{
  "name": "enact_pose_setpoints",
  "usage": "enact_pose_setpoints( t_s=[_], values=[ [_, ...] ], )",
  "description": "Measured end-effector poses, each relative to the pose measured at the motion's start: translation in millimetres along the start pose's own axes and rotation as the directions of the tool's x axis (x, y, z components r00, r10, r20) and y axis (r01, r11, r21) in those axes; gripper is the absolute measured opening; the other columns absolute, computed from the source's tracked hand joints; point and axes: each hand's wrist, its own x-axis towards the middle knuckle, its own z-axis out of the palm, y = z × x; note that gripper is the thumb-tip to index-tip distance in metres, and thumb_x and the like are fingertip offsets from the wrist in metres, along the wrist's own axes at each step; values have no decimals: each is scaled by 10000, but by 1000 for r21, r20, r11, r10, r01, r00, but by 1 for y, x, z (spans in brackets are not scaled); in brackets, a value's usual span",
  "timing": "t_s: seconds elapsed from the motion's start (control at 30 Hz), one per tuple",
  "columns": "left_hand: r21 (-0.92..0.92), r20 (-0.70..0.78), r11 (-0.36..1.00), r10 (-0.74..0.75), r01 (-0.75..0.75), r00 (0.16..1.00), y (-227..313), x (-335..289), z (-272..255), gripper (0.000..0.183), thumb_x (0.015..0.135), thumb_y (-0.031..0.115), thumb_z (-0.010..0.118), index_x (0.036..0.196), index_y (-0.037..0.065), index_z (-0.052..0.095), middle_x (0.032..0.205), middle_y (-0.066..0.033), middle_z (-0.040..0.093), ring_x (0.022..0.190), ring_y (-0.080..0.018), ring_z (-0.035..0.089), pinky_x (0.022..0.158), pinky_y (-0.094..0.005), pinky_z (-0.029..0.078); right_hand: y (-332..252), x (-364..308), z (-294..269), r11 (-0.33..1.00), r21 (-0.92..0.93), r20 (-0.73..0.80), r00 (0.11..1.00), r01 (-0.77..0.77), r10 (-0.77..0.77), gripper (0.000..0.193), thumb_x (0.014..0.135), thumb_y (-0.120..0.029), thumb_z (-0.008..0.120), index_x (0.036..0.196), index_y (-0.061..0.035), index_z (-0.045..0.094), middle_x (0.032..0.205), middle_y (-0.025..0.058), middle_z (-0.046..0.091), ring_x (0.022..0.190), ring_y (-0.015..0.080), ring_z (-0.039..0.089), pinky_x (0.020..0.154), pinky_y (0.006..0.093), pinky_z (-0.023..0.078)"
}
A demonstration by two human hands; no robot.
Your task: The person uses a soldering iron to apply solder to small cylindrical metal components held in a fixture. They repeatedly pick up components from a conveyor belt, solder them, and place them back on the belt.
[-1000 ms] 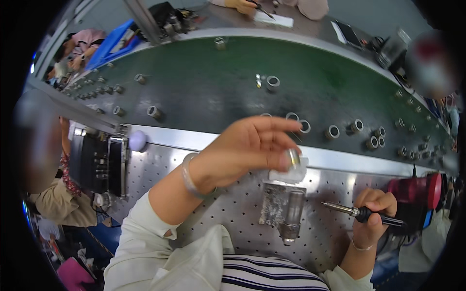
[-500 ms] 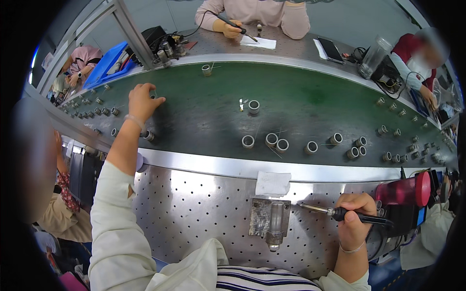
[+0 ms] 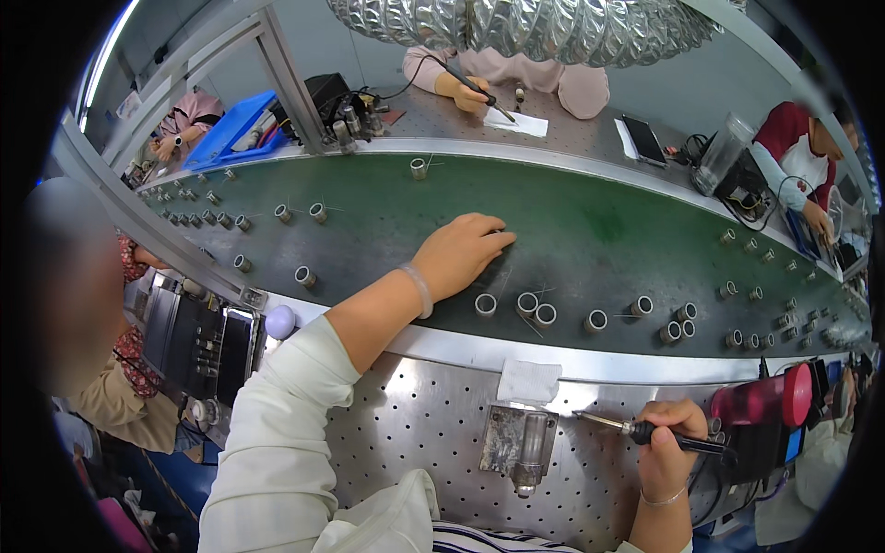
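Observation:
My left hand (image 3: 466, 251) reaches over the green belt (image 3: 369, 184). Its fingers are closed over the spot where a small metal cylinder stood, and they hide it almost wholly. In my right hand (image 3: 666, 452) is a soldering iron (image 3: 682, 441), gripped by its black handle, with the tip pointing left. Left of that tip sits a metal holding block (image 3: 502, 438) on the perforated bench, apart from the iron. A folded white pad (image 3: 530, 381) lies just beyond the block. Close to my left hand, another cylinder (image 3: 486, 304) stands with a thin wire beside it.
More cylinders (image 3: 596, 321) stand along the belt on both sides. A pink container (image 3: 761, 398) lies at the right of the bench (image 3: 406, 433). Across the belt, a person (image 3: 466, 92) holds another iron. A silver duct (image 3: 553, 28) hangs overhead.
My left hand has moved right across the belt, from a cylinder now left standing there to another near the middle. My right hand keeps the iron almost still. The view has shifted.

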Motion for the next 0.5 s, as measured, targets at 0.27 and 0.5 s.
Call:
enact_pose_setpoints(
  t_s=[0.27,0.5],
  values=[
    [253,-94,915,-300,314,949,-78,-55,-39,272,808,10,529,1061,34,626,1097,-115,593,984,-329,580,880,-385,472,-1,-2,2,996,87,17,1000,-7,5,232,759,-115,750,823,26,578,707,101,591,538,130,524,481,221,407],
    [176,-262,940,-241,291,935,-39,-40,-50,375,753,81,680,1122,60,614,1302,-155,486,1265,-376,391,1040,-441,335,0,1,-7,998,56,53,999,-12,9,198,782,-97,727,841,31,587,690,86,600,544,118,534,490,221,407]
  ],
)
